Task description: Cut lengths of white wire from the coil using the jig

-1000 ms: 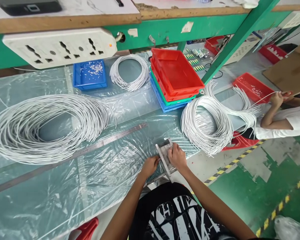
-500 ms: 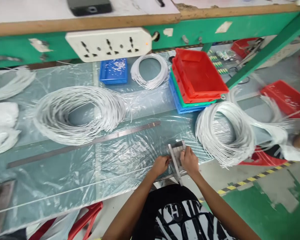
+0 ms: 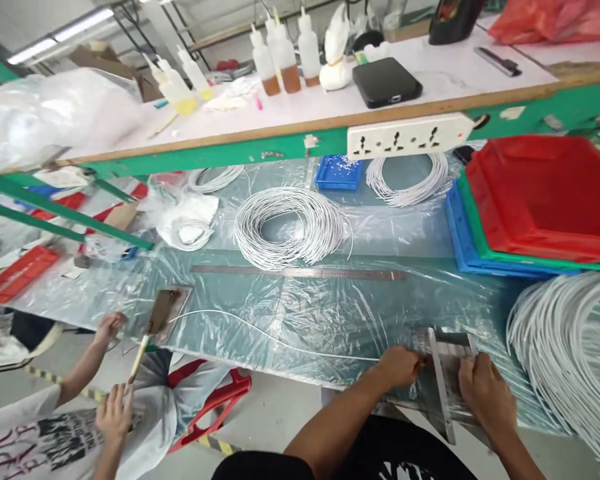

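My left hand (image 3: 401,367) is closed around the near end of a white wire (image 3: 280,341), just left of a metal fixture (image 3: 440,380) at the table's front edge. The wire runs left across the plastic-covered table toward a flat metal plate (image 3: 181,301). On the fixture's right side, my right hand (image 3: 487,393) has its fingers curled against the metal; its fingertips are partly hidden. A raised metal bar on the fixture stands between my hands.
Wire coils (image 3: 285,227) and a steel ruler (image 3: 305,272) lie beyond my hands. Stacked trays (image 3: 540,200) and a larger coil (image 3: 570,360) sit at right. A co-worker's hands (image 3: 114,410) are at left, one on a handled tool (image 3: 163,312). Bottles (image 3: 286,60) stand on the shelf.
The view has swung left and up, bringing the co-worker, the metal plate and the shelf bottles into sight. Both my hands stay at the fixture, in much the same pose.
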`<action>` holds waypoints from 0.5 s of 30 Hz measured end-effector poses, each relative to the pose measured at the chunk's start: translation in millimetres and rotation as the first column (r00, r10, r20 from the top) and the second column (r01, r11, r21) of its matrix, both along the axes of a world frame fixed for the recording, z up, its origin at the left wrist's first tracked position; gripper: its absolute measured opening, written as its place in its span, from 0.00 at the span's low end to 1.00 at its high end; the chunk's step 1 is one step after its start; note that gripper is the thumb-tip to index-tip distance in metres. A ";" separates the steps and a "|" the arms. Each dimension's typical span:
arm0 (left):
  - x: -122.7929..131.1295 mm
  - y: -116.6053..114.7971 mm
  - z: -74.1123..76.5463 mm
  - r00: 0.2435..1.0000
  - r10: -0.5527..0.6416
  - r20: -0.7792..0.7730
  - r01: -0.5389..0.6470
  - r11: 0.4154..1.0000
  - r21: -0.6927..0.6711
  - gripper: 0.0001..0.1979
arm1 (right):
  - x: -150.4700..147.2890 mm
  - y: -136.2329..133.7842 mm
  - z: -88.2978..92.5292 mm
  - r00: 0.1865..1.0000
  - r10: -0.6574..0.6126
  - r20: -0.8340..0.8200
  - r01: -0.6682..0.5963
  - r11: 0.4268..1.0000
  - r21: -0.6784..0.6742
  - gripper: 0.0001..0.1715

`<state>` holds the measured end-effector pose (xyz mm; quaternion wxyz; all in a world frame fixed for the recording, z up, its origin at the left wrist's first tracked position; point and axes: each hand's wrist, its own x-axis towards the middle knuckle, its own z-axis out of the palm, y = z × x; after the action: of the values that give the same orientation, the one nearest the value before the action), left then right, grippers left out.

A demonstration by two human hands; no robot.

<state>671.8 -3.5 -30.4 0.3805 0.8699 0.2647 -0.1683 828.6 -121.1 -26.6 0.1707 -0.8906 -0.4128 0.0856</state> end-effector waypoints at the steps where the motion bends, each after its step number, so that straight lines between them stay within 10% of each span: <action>1: -2.1 -1.8 2.2 1.000 0.029 0.005 -0.029 1.000 -0.003 0.14 | 1.2 -1.1 -0.5 1.000 -0.010 0.005 0.010 1.000 0.001 0.18; 4: -10.4 -8.0 22.9 0.949 0.263 0.175 -0.251 0.964 -0.087 0.11 | -3.9 0.6 4.3 0.998 -0.051 0.043 0.044 0.987 0.156 0.27; 8: -29.8 -14.2 103.2 0.526 0.722 0.450 -0.459 0.686 -0.564 0.11 | -55.8 18.1 42.6 0.950 0.296 -0.101 -0.222 0.866 0.449 0.32; 10: -54.4 -11.3 162.2 0.354 0.799 0.486 -0.329 0.592 -0.735 0.13 | -97.0 33.3 78.2 0.751 0.563 -0.347 -0.380 0.797 0.470 0.35; 12: -99.8 -1.6 220.2 0.237 0.787 0.569 -0.334 0.616 -0.713 0.12 | -131.6 53.1 116.6 0.494 0.677 -0.546 -0.449 0.736 0.506 0.27; 14: -168.8 11.1 265.8 -0.006 0.746 0.666 -0.568 0.546 -0.616 0.10 | -148.1 75.7 148.0 0.193 0.698 -0.689 -0.544 0.661 0.517 0.23; 15: -209.9 15.8 281.7 -0.219 0.661 0.718 -0.710 0.396 -0.582 0.10 | -149.1 87.0 159.1 0.097 0.683 -0.724 -0.573 0.633 0.521 0.26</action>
<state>461.9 12.3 251.2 0.4576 0.4998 0.4353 0.5927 679.5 -34.0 132.5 0.3518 -0.4289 -0.5991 0.5773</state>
